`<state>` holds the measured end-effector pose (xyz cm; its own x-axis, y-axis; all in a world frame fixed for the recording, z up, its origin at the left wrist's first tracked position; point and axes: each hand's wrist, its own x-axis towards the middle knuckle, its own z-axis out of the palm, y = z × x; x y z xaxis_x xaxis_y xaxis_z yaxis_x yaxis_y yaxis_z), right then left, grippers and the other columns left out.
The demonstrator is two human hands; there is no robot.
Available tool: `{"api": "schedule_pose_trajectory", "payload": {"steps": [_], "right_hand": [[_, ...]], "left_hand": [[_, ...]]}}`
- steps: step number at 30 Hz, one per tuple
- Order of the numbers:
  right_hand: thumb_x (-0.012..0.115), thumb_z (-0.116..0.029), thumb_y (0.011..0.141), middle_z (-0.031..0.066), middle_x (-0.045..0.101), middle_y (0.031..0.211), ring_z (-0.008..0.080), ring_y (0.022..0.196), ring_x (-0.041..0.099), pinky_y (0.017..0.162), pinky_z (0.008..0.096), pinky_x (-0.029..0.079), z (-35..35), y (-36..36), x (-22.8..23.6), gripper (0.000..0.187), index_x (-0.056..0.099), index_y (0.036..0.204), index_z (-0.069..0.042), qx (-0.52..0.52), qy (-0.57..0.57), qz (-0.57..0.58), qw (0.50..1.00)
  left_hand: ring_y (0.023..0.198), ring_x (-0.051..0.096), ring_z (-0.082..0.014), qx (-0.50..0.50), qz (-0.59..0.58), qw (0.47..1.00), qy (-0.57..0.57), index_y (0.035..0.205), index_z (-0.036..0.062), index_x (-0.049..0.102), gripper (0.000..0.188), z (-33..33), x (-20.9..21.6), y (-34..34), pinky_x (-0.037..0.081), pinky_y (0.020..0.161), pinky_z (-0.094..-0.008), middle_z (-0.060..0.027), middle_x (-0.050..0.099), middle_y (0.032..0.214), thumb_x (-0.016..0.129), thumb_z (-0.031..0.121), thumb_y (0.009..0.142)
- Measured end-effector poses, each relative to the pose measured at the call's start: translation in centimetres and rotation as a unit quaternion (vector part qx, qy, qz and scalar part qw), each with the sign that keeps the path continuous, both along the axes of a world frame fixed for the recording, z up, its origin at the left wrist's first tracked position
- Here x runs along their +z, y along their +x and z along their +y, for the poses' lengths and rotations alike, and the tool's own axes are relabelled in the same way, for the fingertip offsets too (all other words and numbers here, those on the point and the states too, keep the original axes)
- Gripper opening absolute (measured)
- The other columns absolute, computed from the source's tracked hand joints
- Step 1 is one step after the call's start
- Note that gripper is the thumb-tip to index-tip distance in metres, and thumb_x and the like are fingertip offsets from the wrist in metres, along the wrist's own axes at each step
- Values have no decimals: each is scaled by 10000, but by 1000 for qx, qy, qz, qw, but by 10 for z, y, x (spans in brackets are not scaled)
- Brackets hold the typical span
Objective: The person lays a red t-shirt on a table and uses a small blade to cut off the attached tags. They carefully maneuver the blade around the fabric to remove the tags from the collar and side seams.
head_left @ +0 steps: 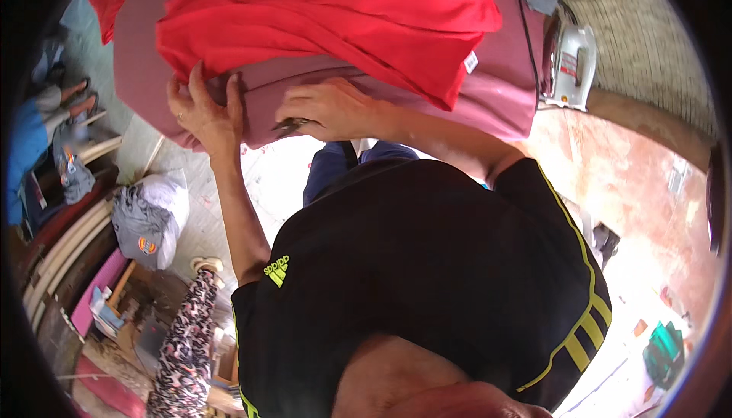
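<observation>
A red garment (328, 18) lies spread over a table with a mauve cloth cover (293, 75). A small white label (470, 62) sticks out at its right edge. My left hand (210, 117) rests at the table's near edge with fingers apart, a fingertip at the garment's lower left hem. To the right of it, my right hand (328, 109) is closed around a small dark metal tool (288, 124), which looks like thread snips. Its pointed end shows by my fingers, and my palm hides the rest.
An iron (570, 67) stands at the table's right side, with a dark cord (528, 29) running along the cover. Grey and white bundled cloth (149, 220) lies at left. Another person's patterned trouser leg (187, 342) shows at lower left, and someone in blue (30, 147) is at far left.
</observation>
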<state>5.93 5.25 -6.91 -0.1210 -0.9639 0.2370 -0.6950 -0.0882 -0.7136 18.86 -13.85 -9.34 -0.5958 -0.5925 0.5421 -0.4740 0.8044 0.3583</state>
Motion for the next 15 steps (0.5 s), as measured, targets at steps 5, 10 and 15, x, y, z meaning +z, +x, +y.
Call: {"api": "schedule_pose_trajectory", "payload": {"steps": [5,10,15], "right_hand": [[736,-14,781,66,654,944,233,837,689,711,351,579,119,-25,-14,283,669,1048,-82,-143,9,-81,986],[793,-21,777,95,679,1000,248,882,713,741,349,615,205,-31,-14,334,682,1088,-66,-301,18,-9,953],[783,24,788,109,670,1005,223,844,733,712,332,637,216,-14,-6,317,676,1080,-33,-285,0,-101,953]], "left_hand": [[1164,511,-389,-46,19,998,22,1252,87,618,553,35,-8,12,402,980,-509,-222,513,1256,808,338,797],[938,563,-295,-162,-71,984,27,1009,78,684,289,61,1,53,412,881,-405,-92,632,987,813,212,788],[735,586,-231,-228,-174,920,267,955,63,694,173,76,-8,102,450,739,-375,-73,648,847,777,158,836]]}}
